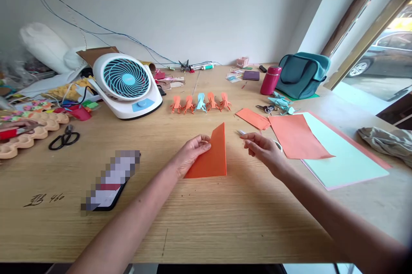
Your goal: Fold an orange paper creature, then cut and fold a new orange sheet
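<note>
An upright folded sheet of orange paper (209,160) stands on the table in front of me, its crease forming a vertical edge at the right. My left hand (193,153) is closed on its left side, thumb over the near face. To the right, my right hand (262,149) is held apart from the paper, fingers loosely bent, with nothing visible between them. A slim metal tip (240,132) and a white loop (279,145), perhaps of scissors, show behind that hand, which hides the middle. Beyond the paper stands a row of several orange and blue folded-paper figures (200,102).
At the left are a phone (112,184), black scissors (64,138) and a white fan (128,85). Another person's hand (17,126) shows at the left edge. Orange sheets (296,136), pale green paper (347,162), a pink bottle (271,80) and a teal bag (301,74) lie right.
</note>
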The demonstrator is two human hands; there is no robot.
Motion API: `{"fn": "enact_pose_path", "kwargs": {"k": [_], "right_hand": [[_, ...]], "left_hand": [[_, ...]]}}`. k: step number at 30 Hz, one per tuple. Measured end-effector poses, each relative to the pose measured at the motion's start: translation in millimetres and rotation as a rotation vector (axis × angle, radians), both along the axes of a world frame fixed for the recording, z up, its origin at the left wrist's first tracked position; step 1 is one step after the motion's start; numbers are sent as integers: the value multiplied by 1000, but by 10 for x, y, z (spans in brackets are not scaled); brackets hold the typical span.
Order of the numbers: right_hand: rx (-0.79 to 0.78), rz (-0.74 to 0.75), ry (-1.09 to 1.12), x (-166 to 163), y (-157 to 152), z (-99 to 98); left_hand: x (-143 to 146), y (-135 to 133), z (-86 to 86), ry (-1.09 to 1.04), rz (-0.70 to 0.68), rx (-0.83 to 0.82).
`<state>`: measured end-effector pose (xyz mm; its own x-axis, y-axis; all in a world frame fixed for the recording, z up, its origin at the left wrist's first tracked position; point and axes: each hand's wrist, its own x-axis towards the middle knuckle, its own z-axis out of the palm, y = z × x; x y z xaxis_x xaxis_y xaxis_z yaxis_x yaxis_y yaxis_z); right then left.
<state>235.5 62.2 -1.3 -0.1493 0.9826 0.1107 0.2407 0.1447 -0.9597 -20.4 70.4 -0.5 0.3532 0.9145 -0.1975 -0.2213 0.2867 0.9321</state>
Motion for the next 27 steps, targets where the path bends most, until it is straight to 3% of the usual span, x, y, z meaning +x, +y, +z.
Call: {"fn": "enact_pose_path", "kwargs": {"k": [6,10,17,21,24,27], "right_hand": [[13,123,71,-348,-29,-203],[49,200,67,-415,-134,-283],[123,174,-82,-384,-187,-302],[333,117,-358,-180,-128,-213],[522,-70,-730,129,4,-190],[452,-241,-1038,450,110,-231]], "left_hand": [[59,-70,-257,-283,-56,-168],[76,-81,-266,-377,-129,-246],[28,-46,-313,-452,-183,-316],[0,-27,-286,-446,-235,-337],[-15,-10,-249,-437,-234,-374],[-40,-6,-235,-471,-236,-387]]}}
